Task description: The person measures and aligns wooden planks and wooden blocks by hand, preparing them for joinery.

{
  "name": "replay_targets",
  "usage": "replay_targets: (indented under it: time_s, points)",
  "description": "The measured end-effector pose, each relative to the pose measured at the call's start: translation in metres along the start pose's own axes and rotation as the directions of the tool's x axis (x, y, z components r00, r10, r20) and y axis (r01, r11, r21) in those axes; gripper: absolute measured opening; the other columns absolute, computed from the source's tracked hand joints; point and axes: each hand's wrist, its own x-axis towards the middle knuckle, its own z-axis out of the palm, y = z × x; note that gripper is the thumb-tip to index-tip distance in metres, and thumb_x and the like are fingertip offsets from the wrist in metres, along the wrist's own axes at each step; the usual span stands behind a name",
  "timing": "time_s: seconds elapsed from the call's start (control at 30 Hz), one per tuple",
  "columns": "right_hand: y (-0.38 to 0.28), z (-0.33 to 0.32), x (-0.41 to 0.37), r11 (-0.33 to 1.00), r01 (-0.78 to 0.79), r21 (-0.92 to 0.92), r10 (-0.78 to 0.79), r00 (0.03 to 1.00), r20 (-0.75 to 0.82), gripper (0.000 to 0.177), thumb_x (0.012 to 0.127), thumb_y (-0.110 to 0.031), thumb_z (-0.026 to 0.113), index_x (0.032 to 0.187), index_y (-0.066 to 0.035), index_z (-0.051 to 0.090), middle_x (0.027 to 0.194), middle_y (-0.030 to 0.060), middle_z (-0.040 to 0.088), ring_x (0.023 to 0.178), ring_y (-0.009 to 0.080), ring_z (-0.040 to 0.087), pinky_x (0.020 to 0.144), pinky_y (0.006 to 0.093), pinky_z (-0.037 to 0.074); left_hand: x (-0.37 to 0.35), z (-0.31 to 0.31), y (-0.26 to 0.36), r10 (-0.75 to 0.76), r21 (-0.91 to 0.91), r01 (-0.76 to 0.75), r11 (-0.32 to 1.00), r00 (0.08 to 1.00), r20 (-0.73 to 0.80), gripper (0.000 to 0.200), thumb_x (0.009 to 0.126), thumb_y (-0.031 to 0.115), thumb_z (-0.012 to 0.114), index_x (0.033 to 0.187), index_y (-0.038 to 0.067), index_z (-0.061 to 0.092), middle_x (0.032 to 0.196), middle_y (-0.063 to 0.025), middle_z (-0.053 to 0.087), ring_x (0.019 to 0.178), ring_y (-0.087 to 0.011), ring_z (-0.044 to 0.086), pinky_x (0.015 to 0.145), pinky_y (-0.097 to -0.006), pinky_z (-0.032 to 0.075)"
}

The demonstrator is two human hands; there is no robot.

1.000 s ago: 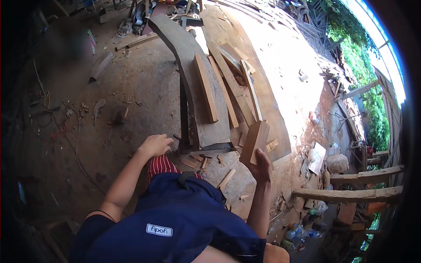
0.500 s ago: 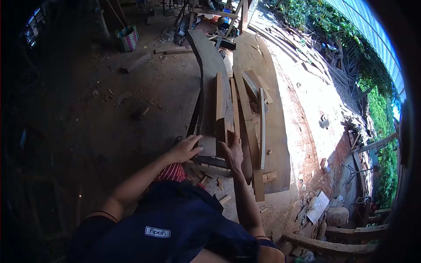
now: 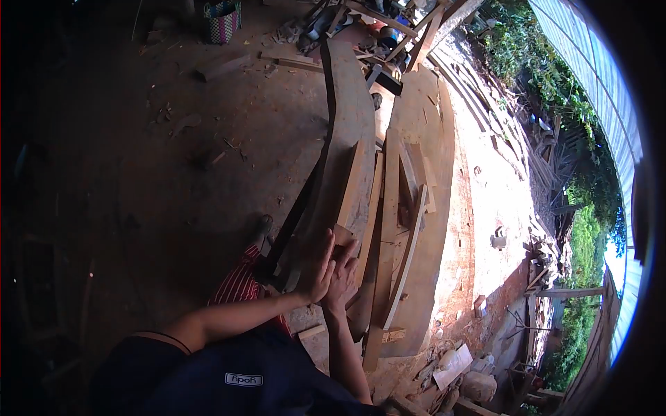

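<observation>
My left hand [image 3: 319,272] lies at the near end of a squared timber [image 3: 352,184], its fingers straight and pointing forward. Pressed close beside it, my right hand [image 3: 339,283] has its fingers stretched along the same end, which they partly cover. The timber rests lengthwise on a long, thick plank [image 3: 347,90] with a dark wavy left edge. Just right of my hands runs a thin pale strip [image 3: 377,201], and beyond it a longer narrow board [image 3: 390,208].
A second wide slab [image 3: 423,284] on the right carries a light batten [image 3: 408,256] and several offcuts. At the back stand a woven basket [image 3: 223,24] and a cluttered wooden frame. Red striped cloth [image 3: 239,281] shows beside the plank. Scrap lies at lower right.
My left hand has moved right, from the plank's near left edge to my right hand. My right hand has shifted left and now lies flatter at the timber's end. The view has turned.
</observation>
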Motion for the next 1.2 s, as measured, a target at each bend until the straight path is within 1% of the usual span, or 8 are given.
replay_targets:
  time_s: [0.1, 0.2, 0.4, 0.6, 0.73, 0.87, 1.03, 1.2]
  points:
    - [0.0, 0.005, 0.012, 0.988, 0.024, -0.156, -0.037, 0.996, -0.079, 0.078, 0.087, -0.028, 0.054, 0.149, 0.001, 0.017, 0.102, 0.0167, 0.05, 0.094, 0.0329, 0.054, 0.072, 0.0403, 0.048, 0.01, -0.004, 0.003, -0.085, -0.048, 0.085, 0.995, 0.996, -0.005, 0.059, 0.095, 0.008, 0.037, 0.149, -0.003, 0.015, 0.156, -0.0219, 0.016, 0.145, -0.033, 0.017, 0.118, -0.039, 0.012]
    - [-0.01, -0.002, 0.049, 0.989, 0.07, -0.127, -0.086, 0.988, -0.127, 0.082, 0.086, -0.028, 0.057, 0.149, 0.002, 0.015, 0.103, 0.0184, 0.05, 0.095, 0.0353, 0.053, 0.073, 0.0403, 0.047, 0.043, 0.003, -0.011, -0.128, -0.121, 0.126, 0.985, 0.992, -0.002, 0.059, 0.094, 0.004, 0.038, 0.148, -0.003, 0.019, 0.154, -0.0217, 0.021, 0.144, -0.032, 0.021, 0.118, -0.0383, 0.015]
    - [-0.029, -0.004, 0.205, 0.986, 0.119, -0.115, -0.142, 0.967, -0.214, 0.082, 0.083, -0.027, 0.06, 0.149, -0.003, 0.017, 0.107, 0.0195, 0.05, 0.097, 0.0356, 0.053, 0.074, 0.0405, 0.048, 0.2, 0.012, -0.05, -0.188, -0.332, 0.152, 0.931, 0.979, -0.078, 0.056, 0.09, -0.005, 0.043, 0.144, -0.002, 0.032, 0.149, -0.0195, 0.035, 0.139, -0.0259, 0.033, 0.113, -0.0339, 0.028]
    - [-0.042, 0.004, 0.314, 0.989, 0.084, -0.121, -0.117, 0.947, -0.299, 0.08, 0.083, -0.029, 0.062, 0.148, -0.006, 0.021, 0.107, 0.0175, 0.051, 0.097, 0.0344, 0.055, 0.071, 0.0412, 0.05, 0.315, 0.018, -0.084, -0.29, -0.333, 0.249, 0.909, 0.954, -0.079, 0.052, 0.09, -0.003, 0.046, 0.141, -0.002, 0.038, 0.144, -0.0189, 0.044, 0.132, -0.0229, 0.043, 0.107, -0.0304, 0.035]
    - [-0.036, -0.002, 0.268, 0.991, 0.12, -0.052, -0.129, 0.965, -0.229, 0.098, 0.076, -0.033, 0.07, 0.15, -0.007, 0.011, 0.108, 0.0212, 0.048, 0.101, 0.0406, 0.053, 0.074, 0.0464, 0.051, 0.269, 0.013, -0.065, -0.358, -0.37, 0.315, 0.874, 0.932, -0.051, 0.049, 0.092, 0.0, 0.048, 0.14, -0.002, 0.04, 0.143, -0.0185, 0.045, 0.131, -0.0213, 0.045, 0.106, -0.0302, 0.035]
    - [-0.026, -0.011, 0.153, 0.99, 0.137, -0.025, -0.139, 0.972, -0.19, 0.09, 0.079, -0.025, 0.065, 0.152, -0.008, 0.013, 0.102, 0.0182, 0.048, 0.094, 0.0361, 0.052, 0.068, 0.0416, 0.049, 0.148, 0.017, -0.053, -0.244, -0.296, 0.198, 0.935, 0.961, -0.127, 0.05, 0.091, 0.002, 0.051, 0.14, -0.004, 0.04, 0.143, -0.0191, 0.045, 0.131, -0.0228, 0.044, 0.105, -0.0299, 0.037]
    - [-0.009, -0.005, 0.018, 0.992, 0.083, -0.093, -0.092, 0.992, -0.092, 0.084, 0.08, -0.023, 0.061, 0.15, -0.004, 0.02, 0.091, 0.0157, 0.048, 0.08, 0.0311, 0.053, 0.061, 0.0385, 0.049, 0.018, -0.023, 0.029, -0.326, -0.062, 0.326, 0.943, 0.945, 0.021, 0.055, 0.09, -0.001, 0.049, 0.143, -0.003, 0.034, 0.145, -0.0216, 0.04, 0.137, -0.0314, 0.036, 0.113, -0.0373, 0.028]
    - [-0.015, -0.011, 0.021, 0.993, 0.083, -0.08, -0.087, 0.995, -0.049, 0.084, 0.08, -0.023, 0.062, 0.15, -0.003, 0.02, 0.092, 0.0162, 0.047, 0.081, 0.0319, 0.052, 0.061, 0.0388, 0.049, 0.012, -0.024, 0.022, -0.328, -0.031, 0.329, 0.944, 0.944, 0.038, 0.056, 0.09, -0.001, 0.049, 0.143, -0.005, 0.032, 0.144, -0.0251, 0.039, 0.136, -0.0323, 0.038, 0.112, -0.0375, 0.029]
